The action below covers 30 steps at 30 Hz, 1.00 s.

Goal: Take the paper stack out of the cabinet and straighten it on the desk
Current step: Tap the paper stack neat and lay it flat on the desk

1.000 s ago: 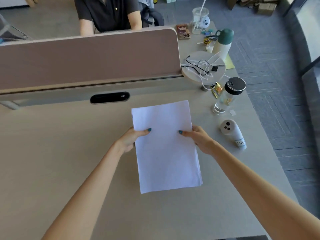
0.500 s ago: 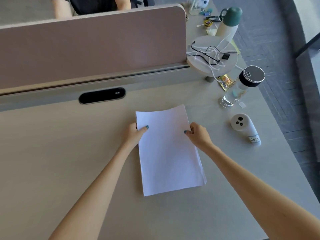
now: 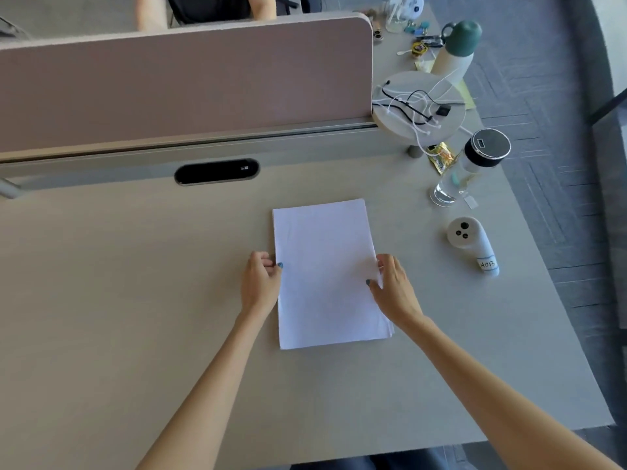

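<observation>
A white paper stack (image 3: pixel 327 273) lies flat on the beige desk (image 3: pixel 135 300), its long side running away from me. My left hand (image 3: pixel 259 281) rests against the stack's left edge, thumb tip just on the top sheet. My right hand (image 3: pixel 395 288) presses against the right edge, thumb on top and fingers curled at the side. Sheets at the lower right corner are slightly fanned out. No cabinet is in view.
A pink divider panel (image 3: pixel 183 83) and a black cable slot (image 3: pixel 217 171) lie beyond the stack. To the right stand a clear bottle with black lid (image 3: pixel 471 167), a white labelled device (image 3: pixel 473 244), a round stand with cables (image 3: pixel 419 105) and a green-capped bottle (image 3: pixel 456 49). A person sits behind the divider.
The stack was held lifted with thumbs on top; it now lies flat on the desk. Both hands slid outward to its side edges.
</observation>
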Motion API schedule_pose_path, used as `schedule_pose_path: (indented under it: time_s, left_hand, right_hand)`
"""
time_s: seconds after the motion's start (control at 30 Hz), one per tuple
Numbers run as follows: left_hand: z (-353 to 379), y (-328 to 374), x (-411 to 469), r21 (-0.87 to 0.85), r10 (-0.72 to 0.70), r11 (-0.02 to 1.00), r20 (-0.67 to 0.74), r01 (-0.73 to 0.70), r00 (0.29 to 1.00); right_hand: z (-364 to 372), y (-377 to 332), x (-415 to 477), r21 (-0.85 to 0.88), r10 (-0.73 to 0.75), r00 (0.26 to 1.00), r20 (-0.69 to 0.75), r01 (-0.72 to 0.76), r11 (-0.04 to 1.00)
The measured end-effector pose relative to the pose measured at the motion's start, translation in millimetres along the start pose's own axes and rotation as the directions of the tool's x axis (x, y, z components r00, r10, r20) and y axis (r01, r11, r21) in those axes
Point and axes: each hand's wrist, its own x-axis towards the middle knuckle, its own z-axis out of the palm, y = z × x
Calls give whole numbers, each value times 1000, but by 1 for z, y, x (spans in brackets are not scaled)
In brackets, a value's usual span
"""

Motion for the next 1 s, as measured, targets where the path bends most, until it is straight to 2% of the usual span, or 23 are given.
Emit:
schedule_pose_path:
  time_s: [0.1,0.2,0.47,0.6,0.77,0.87,1.0]
  left_hand:
    - [5,-6,-33,-65,1,998,28,1,1000]
    - [10,-16,-57,-55,13,998,71,-9,997]
    - [23,-28,-102,-70,-16,997,89,23,996]
    - [37,-43,-103,-117,-14,993,78,23,997]
    - [43,-31,-114,-228,126,967,37,-114,991]
    - [46,-27,-114,-182,137,975,50,-126,989]
    - [47,-41,-126,82,58,994,138,-70,989]
  right_hand:
    - [1,10,-28,-86,-20,999,45,23,996]
    - [1,20,-48,-121,-28,997,68,36,992]
    - [1,35,-68,-30,6,996,91,-4,1000]
    - [1,36,-66,83,88,993,82,-95,992]
    - [4,34,-65,94,121,983,137,-134,986]
    - [9,31,-68,44,101,981,168,-109,993]
    - [13,31,-76,-78,21,987,162,-8,997]
